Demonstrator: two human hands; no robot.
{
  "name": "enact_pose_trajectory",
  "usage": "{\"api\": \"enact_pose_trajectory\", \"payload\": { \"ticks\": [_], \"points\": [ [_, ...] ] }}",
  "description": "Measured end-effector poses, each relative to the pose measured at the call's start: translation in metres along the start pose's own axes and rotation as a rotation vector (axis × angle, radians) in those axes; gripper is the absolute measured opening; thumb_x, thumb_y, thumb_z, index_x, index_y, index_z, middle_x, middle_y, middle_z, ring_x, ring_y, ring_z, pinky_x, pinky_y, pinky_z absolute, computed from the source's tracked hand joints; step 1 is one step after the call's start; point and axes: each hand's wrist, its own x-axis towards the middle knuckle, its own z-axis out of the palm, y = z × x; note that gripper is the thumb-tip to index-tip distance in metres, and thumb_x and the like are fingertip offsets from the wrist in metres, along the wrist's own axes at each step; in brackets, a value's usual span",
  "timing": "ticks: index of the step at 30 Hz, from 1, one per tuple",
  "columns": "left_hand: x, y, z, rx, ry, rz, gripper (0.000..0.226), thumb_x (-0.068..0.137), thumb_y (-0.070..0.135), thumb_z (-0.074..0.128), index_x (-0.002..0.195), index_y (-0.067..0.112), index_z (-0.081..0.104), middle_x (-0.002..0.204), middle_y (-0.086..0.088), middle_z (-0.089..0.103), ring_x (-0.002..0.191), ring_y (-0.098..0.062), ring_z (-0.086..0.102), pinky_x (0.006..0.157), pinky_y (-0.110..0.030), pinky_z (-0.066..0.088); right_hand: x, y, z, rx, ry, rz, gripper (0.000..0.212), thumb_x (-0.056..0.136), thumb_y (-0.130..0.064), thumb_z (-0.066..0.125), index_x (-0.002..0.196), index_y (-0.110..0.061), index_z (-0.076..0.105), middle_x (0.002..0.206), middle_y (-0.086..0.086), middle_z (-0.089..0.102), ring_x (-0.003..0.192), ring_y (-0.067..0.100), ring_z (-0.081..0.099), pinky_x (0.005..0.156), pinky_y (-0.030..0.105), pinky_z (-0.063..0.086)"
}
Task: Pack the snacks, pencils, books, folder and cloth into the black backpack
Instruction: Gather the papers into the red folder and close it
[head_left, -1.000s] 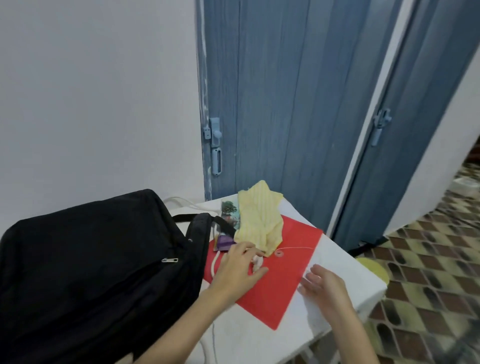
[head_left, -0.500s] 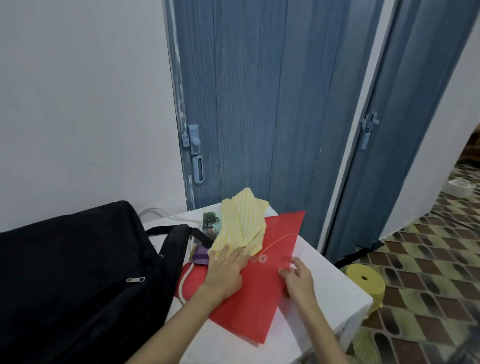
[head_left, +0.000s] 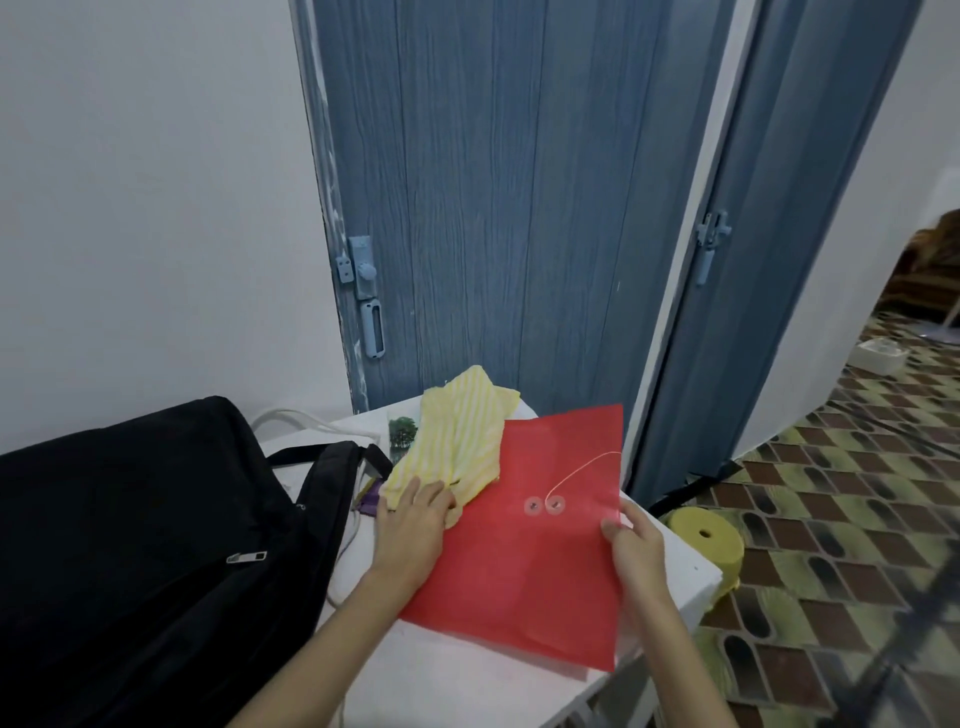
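Note:
A red folder (head_left: 524, 566) with a string clasp is lifted off the white table (head_left: 467, 686). My right hand (head_left: 631, 545) pinches its right edge. My left hand (head_left: 415, 525) rests flat with straight fingers on the near end of the yellow striped cloth (head_left: 457, 441) and the folder's left edge. The cloth lies partly over the folder's far left corner. Under the cloth a book (head_left: 402, 434) with a tree picture and a purple item (head_left: 371, 501) peek out. The black backpack (head_left: 140, 545) lies on the left, its strap (head_left: 322, 462) toward the cloth.
Blue folding doors (head_left: 493, 208) stand right behind the table, a white wall to the left. A yellow roll (head_left: 704, 540) sits on the patterned tile floor off the table's right edge. A white cord (head_left: 306, 421) lies behind the backpack.
My right hand took hold of the folder's right edge and raised it, sliding the folder right. My left hand shifted onto the cloth's near end. The camera view moved closer.

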Motion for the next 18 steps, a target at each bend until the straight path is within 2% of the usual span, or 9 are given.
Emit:
{"api": "enact_pose_trajectory", "payload": {
  "ticks": [3,5,7,8,10,12,13,15,18],
  "points": [
    [-0.002,-0.005,-0.003,-0.036,0.023,0.012,0.028,0.061,0.007,0.076,0.076,0.028,0.066,0.092,0.010,0.070,0.092,-0.018,0.068,0.059,-0.051,0.051,-0.001,-0.008,-0.023,-0.009,0.066,-0.013,0.032,0.095,-0.001,0.043,0.123,-0.011,0.055,0.100,0.008,0.059,0.085,0.023,0.053,0.074,0.035,0.044],
    [-0.002,-0.009,0.003,-0.070,0.022,-0.027,0.028,0.057,0.007,0.071,0.074,0.030,0.066,0.088,0.012,0.069,0.087,-0.015,0.068,0.056,-0.045,0.050,0.000,-0.014,-0.044,0.000,0.115,-0.013,0.032,0.095,-0.002,0.044,0.123,-0.012,0.056,0.112,0.011,0.057,0.096,0.025,0.051,0.084,0.034,0.041],
    [-0.002,-0.007,0.002,-0.057,0.012,-0.073,0.044,0.049,-0.003,0.075,0.079,0.028,0.066,0.092,0.011,0.067,0.091,-0.016,0.066,0.064,-0.044,0.047,-0.001,-0.020,-0.067,-0.004,0.172,-0.008,0.032,0.094,-0.005,0.047,0.122,-0.016,0.057,0.122,0.011,0.057,0.106,0.029,0.053,0.095,0.041,0.042],
    [-0.003,-0.003,-0.003,-0.049,0.017,-0.071,0.042,0.058,-0.005,0.072,0.085,0.027,0.066,0.097,0.011,0.065,0.097,-0.016,0.062,0.074,-0.044,0.044,-0.005,-0.025,-0.077,-0.001,0.197,-0.021,0.032,0.094,-0.006,0.048,0.122,-0.018,0.057,0.122,0.010,0.056,0.107,0.029,0.053,0.094,0.042,0.042],
    [0.005,0.002,-0.006,-0.092,-0.017,-0.081,0.023,0.086,0.009,0.052,0.097,0.026,0.064,0.105,0.010,0.060,0.107,-0.018,0.054,0.086,-0.040,0.038,-0.013,-0.034,-0.096,-0.002,0.192,-0.064,0.028,0.094,-0.006,0.048,0.115,-0.021,0.058,0.115,0.008,0.056,0.095,0.025,0.054,0.079,0.036,0.043],
    [0.011,0.008,-0.020,-0.320,-0.027,-0.155,0.024,0.091,0.032,0.039,0.090,0.021,0.061,0.095,0.000,0.061,0.098,-0.026,0.059,0.084,-0.041,0.043,-0.020,-0.043,-0.109,-0.018,0.145,-0.113,0.025,0.093,-0.004,0.048,0.106,-0.022,0.059,0.105,0.008,0.059,0.079,0.018,0.054,0.062,0.028,0.043],
    [0.013,0.010,-0.030,-0.551,-0.022,-0.220,0.030,0.090,0.039,0.037,0.085,0.019,0.059,0.086,-0.005,0.061,0.088,-0.030,0.062,0.080,-0.044,0.047,-0.022,-0.046,-0.110,-0.024,0.087,-0.135,0.024,0.092,-0.003,0.048,0.105,-0.020,0.060,0.098,0.009,0.060,0.074,0.016,0.053,0.057,0.024,0.044],
    [0.016,0.017,-0.052,-0.913,0.082,-0.281,0.028,0.094,0.040,0.038,0.084,0.019,0.054,0.079,-0.007,0.059,0.078,-0.032,0.062,0.072,-0.043,0.048,-0.025,-0.050,-0.104,-0.039,-0.049,-0.153,0.023,0.090,-0.002,0.050,0.105,-0.016,0.063,0.083,0.009,0.061,0.070,0.018,0.056,0.055,0.017,0.049],
    [0.010,0.014,-0.099,-0.908,0.342,-0.247,0.025,0.097,0.036,0.041,0.106,0.016,0.053,0.112,-0.008,0.056,0.106,-0.024,0.053,0.089,-0.034,0.040,-0.024,-0.049,-0.084,0.003,-0.274,-0.140,0.030,0.086,-0.006,0.057,0.115,-0.014,0.064,0.086,0.015,0.066,0.072,0.022,0.063,0.064,0.024,0.054]
  ]
}}
